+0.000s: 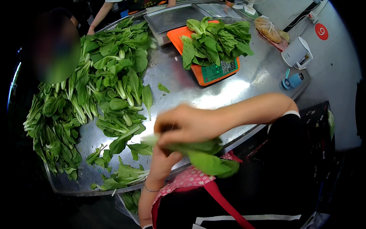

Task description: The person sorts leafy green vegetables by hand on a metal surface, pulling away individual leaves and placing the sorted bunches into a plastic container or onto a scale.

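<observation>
A leafy green (pixel 210 164), like bok choy, is held over the table's near edge, its leaves pointing right. My left hand (pixel 163 163) grips it near the stalk end, thumb on top. Directly above, my right hand (pixel 188 123) is motion-blurred, with curled fingers and its thumb at the stalk. Whether those fingers grip anything is hidden. Loose leaves (pixel 123 174) lie left of my left hand. Beyond my hands, an orange digital scale (pixel 197 75) carries a pile of greens (pixel 214 40).
A large heap of greens (pixel 111 71) covers the left of the metal table (pixel 168 75). A metal-topped scale (pixel 177 17) stands at the back. A blue bottle (pixel 296 80), white kettle (pixel 296 53) and bagged food (pixel 267 28) stand right. Another person's hand (pixel 91 30) touches the far edge.
</observation>
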Demonstrator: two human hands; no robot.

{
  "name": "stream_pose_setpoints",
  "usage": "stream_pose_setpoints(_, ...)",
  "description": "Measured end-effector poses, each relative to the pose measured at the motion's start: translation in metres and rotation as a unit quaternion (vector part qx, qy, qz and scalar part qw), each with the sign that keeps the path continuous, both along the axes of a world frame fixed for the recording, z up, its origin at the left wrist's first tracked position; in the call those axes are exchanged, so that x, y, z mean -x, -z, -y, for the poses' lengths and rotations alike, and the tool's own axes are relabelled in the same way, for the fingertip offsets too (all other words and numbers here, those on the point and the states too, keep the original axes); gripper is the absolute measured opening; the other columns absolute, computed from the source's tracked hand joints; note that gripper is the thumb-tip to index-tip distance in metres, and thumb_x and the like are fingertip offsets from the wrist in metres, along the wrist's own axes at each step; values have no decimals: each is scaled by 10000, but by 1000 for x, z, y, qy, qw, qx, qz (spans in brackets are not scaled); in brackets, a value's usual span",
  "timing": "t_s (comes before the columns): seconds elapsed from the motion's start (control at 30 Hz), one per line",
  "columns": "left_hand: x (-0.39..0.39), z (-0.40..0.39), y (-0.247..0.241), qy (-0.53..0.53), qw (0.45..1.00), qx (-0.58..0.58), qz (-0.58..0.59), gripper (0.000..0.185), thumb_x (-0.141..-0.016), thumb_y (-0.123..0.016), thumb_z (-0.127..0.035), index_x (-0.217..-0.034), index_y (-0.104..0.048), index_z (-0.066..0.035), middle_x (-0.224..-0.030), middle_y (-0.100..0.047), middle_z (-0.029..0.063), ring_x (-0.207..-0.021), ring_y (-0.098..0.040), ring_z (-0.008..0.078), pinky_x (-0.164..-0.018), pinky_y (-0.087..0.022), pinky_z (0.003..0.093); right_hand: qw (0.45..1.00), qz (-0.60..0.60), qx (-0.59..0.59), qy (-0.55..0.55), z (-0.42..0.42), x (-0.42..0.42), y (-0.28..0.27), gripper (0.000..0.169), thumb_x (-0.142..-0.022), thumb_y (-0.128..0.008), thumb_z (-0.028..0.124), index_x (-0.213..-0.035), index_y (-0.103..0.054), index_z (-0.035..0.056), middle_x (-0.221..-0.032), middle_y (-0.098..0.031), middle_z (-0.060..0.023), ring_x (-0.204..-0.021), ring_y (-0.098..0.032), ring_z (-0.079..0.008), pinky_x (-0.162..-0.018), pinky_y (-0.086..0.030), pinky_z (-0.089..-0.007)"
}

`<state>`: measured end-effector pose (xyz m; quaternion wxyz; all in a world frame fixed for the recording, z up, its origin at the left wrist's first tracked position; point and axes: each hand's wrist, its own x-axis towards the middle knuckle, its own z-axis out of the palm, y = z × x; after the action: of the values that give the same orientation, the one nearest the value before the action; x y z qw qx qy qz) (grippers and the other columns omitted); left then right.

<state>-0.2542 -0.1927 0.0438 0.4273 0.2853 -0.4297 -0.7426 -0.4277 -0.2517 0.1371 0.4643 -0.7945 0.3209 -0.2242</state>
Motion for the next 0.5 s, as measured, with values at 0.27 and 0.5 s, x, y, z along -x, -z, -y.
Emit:
stream_pose_setpoints(0.27, -21, -10, 50, -172, 962, -213, 2, 221, -868, -586, -178, -1030, -508, -49, -754, -574, 73, -768, -562, 166, -732, -459, 306, 752, -206, 580, 235, 151, 130, -44, 115, -762, -618, 176, -836, -677, 112, -820, -634, -31, -797, -593, -234, -734, -462, -361)
stream_pose_setpoints(0.5, -23, -10, 100, -189, 929, -315, 37, 156, -842, -610, -174, -945, -553, -72, -794, -587, 72, -744, -528, 156, -719, -424, 298, 612, -647, 445, 87, 237, 211, 28, 294, -768, -574, 211, -1027, -669, 313, -1303, -463, 21, -1246, -362, -182, -943, -334, -358)
